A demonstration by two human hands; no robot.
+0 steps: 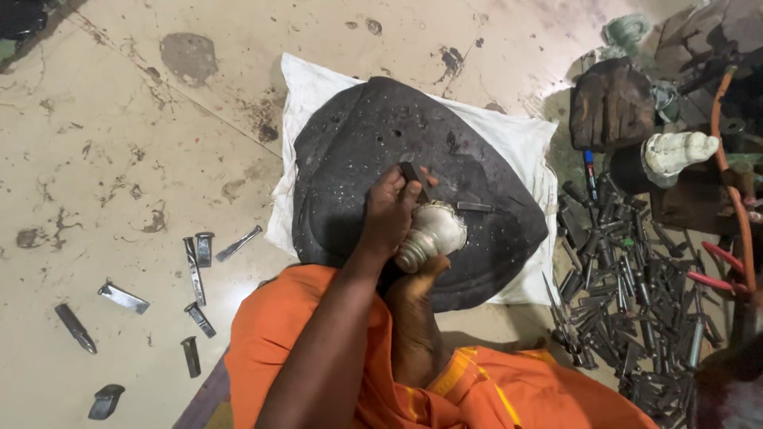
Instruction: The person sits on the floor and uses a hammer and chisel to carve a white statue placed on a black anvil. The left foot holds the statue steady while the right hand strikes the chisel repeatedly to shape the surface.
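Note:
My left hand grips a short dark chisel and sets its tip against a white conch shell. The shell lies on a round black pad spread over a white sack on the floor. My bare foot presses against the shell from below, beside my orange cloth. A second small chisel lies on the pad just right of the shell. A dark blurred shape at the lower right edge may be my right hand; whether it holds anything is unclear.
A heap of several dark metal chisels lies at the right, with red-handled pliers and an orange hose. Another white carved shell rests by a wooden block. Loose chisels are scattered on the stained floor at the left.

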